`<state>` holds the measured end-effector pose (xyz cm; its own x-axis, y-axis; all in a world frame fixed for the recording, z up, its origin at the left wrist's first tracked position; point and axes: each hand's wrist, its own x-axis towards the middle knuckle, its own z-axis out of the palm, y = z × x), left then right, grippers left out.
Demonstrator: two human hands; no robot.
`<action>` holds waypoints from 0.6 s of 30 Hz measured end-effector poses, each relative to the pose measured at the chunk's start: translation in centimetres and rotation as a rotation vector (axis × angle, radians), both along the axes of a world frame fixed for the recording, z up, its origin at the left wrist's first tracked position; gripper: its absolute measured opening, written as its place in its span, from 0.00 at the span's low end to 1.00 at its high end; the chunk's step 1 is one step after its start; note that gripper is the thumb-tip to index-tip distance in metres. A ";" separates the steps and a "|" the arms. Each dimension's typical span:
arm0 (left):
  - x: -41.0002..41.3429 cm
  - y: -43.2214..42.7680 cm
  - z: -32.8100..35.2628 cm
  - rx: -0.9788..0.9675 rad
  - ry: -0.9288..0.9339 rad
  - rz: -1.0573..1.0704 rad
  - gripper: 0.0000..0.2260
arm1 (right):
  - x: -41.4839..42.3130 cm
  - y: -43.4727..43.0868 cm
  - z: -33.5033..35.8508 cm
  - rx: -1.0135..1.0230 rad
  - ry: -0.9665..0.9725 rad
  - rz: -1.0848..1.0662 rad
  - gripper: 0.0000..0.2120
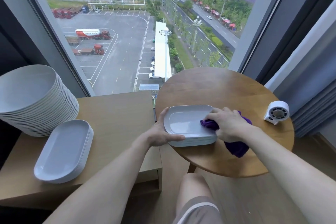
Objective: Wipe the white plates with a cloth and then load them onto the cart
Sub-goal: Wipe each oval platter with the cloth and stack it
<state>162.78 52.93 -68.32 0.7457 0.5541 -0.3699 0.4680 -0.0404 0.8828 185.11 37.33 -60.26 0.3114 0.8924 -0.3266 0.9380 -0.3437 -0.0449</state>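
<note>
My left hand (pixel 161 133) grips the short stack of white oblong plates (pixel 192 142) on the round wooden table (pixel 218 87); my right hand (pixel 230 123) presses a crumpled purple cloth (pixel 236 148) into the top plate (pixel 183 120).

Fig. 1. Short stack of white oblong plates (pixel 183 123), lying flat at the near-left edge of the round wooden table (pixel 218 87); I grip its left rim with my left hand (pixel 161 132). Purple cloth (pixel 236 148), bunched in my right hand (pixel 229 123), pressed on the top plate's right end, tail draped onto the table. A second oblong stack (pixel 61 151) and a tall stack of round white plates (pixel 36 100) rest on the low wooden unit (pixel 118 114) at left.
</note>
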 end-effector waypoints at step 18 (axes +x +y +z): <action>0.2 -0.4 0.8 -0.011 0.079 -0.056 0.66 | -8.4 6.6 -0.7 0.081 -0.088 0.182 0.28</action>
